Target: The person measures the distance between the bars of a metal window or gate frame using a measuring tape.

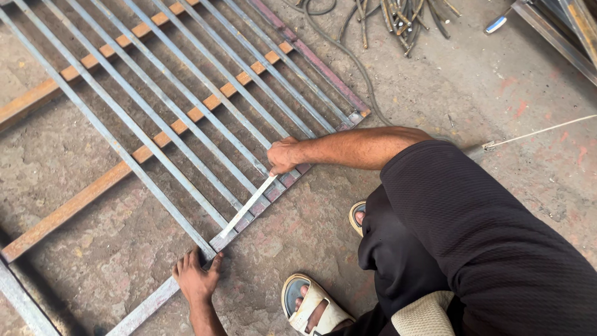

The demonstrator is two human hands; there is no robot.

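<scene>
A grey metal grille (186, 112) of several long parallel bars lies flat on the concrete floor. My right hand (285, 155) pinches the upper end of a thin white flat strip (249, 205). The strip lies slanted along the grille's end bar (292, 179), across the bar ends. My left hand (196, 280) rests palm down with fingers spread at the grille's near corner, touching the frame bar and holding nothing. My knee in dark trousers (472, 236) fills the lower right.
Two rusty flat bars (81, 199) lie crosswise under the grille. A dark cable (354, 62) runs to a pile of bent rods (398, 18) at the top. A metal frame (559, 31) is at top right, a thin cord (541, 130) at right. My sandalled feet (308, 305) stand close by.
</scene>
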